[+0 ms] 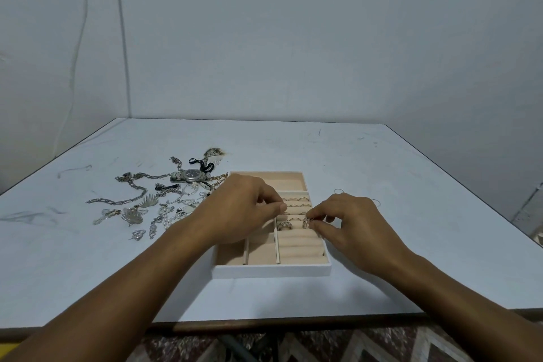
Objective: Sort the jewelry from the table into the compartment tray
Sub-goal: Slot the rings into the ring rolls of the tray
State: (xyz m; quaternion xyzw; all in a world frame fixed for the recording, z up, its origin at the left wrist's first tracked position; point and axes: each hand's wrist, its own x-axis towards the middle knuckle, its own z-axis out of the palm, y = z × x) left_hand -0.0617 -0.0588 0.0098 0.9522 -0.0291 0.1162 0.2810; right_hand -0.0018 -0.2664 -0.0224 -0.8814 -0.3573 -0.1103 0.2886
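My right hand (351, 222) pinching a ring (307, 222) over the tray (271, 270) ring rolls | left hand (248, 209) fingertips pressed together, contents unclear | ring probably light, stiff, slippery: grip the band | desk (382, 170).

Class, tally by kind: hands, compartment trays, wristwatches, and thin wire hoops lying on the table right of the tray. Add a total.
Hands: 2 (left hand, right hand pinching a ring)
Compartment tray: 1
Wristwatch: 1
Wire hoops: 2
Total: 6
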